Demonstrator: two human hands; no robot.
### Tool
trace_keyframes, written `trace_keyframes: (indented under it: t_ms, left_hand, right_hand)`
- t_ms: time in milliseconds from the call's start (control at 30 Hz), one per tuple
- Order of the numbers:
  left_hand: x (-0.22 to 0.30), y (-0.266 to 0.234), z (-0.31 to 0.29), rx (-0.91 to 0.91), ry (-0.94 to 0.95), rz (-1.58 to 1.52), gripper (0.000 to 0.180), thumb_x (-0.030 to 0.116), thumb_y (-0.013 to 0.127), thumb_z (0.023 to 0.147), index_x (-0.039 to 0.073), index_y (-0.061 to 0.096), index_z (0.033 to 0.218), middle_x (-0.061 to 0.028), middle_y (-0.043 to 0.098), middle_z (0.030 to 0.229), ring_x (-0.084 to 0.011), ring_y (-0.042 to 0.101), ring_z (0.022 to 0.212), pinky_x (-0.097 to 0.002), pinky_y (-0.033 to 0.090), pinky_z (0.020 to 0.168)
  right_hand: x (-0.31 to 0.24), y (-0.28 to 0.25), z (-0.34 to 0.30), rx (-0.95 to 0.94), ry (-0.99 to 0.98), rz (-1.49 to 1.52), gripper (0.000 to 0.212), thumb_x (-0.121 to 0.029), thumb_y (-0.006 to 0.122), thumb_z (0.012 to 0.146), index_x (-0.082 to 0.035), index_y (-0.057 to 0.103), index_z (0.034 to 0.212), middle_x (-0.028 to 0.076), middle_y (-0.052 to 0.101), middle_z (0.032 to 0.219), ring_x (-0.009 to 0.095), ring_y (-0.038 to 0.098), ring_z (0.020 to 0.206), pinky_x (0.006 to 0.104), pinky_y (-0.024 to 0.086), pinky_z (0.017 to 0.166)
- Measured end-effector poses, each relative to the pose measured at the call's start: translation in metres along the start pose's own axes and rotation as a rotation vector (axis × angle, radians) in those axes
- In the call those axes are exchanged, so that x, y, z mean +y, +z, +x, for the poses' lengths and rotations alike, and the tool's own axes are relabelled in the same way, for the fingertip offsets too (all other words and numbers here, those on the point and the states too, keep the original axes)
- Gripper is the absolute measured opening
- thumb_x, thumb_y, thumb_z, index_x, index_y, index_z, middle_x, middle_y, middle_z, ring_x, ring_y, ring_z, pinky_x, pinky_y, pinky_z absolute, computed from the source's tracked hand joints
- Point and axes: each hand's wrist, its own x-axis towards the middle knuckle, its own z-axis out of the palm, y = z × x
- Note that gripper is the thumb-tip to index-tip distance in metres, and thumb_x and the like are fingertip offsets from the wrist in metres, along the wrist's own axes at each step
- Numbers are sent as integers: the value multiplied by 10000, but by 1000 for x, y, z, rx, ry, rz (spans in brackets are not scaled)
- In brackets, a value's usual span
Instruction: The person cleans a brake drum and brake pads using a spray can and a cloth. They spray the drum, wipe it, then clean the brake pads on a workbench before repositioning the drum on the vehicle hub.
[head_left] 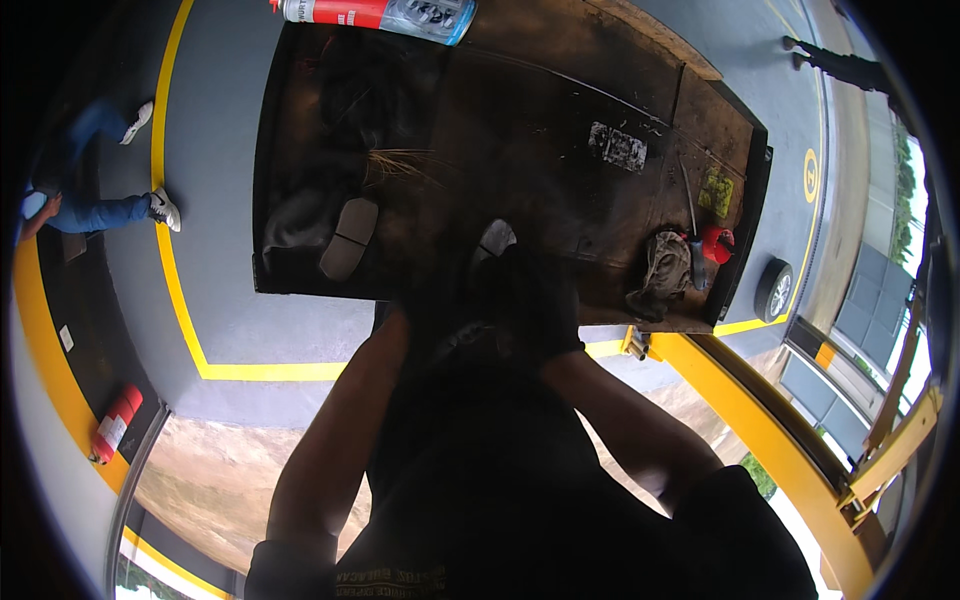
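Both my hands are in dark gloves and deep shadow at the bench's near edge. My right hand [540,300] is closed on a grey brake pad [496,238], whose pale end sticks out past the fingers. Close beside it is my left hand [440,315]; its fingers are lost in the dark, so I cannot tell whether it also grips the pad. A second brake pad [349,239], grey with a slot across it, lies flat on the worn brown-black bench top [560,110] to the left.
On the bench are bristles [400,163], a spray can [380,16] at the far edge, a crumpled rag [665,270], a red cup-like piece [717,244] and a yellow-green pad [715,191]. A person [110,212] is at left; a wheel [774,290] stands right, beyond the bench.
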Motion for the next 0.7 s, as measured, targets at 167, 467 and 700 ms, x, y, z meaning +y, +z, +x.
trace_keyframes:
  t_ms: [167,467,700]
  left_hand:
    - [-10,-3,-6,-53,-24,-70,312,106,680,1007,64,620,1311,-61,678,997,-170,665,840,-321,550,720]
    - [-13,-6,-21,-84,56,-13,181,109,676,1003,49,696,1172,-71,697,938,-193,695,865,-337,576,771]
    - [1,0,-12,-88,-73,50,192,107,669,1004,32,686,1179,-83,699,949,-199,699,874,-347,580,783]
  right_hand:
    - [-11,-14,-5,39,36,101,201,-265,680,926,-78,718,988,137,718,935,363,715,912,467,559,794]
    - [1,8,2,226,-148,69,202,-214,674,884,-89,735,1030,157,726,1016,333,727,919,472,573,834]
    - [3,9,20,310,-265,-15,201,-241,664,919,-91,748,1024,204,726,970,353,733,927,484,573,858]
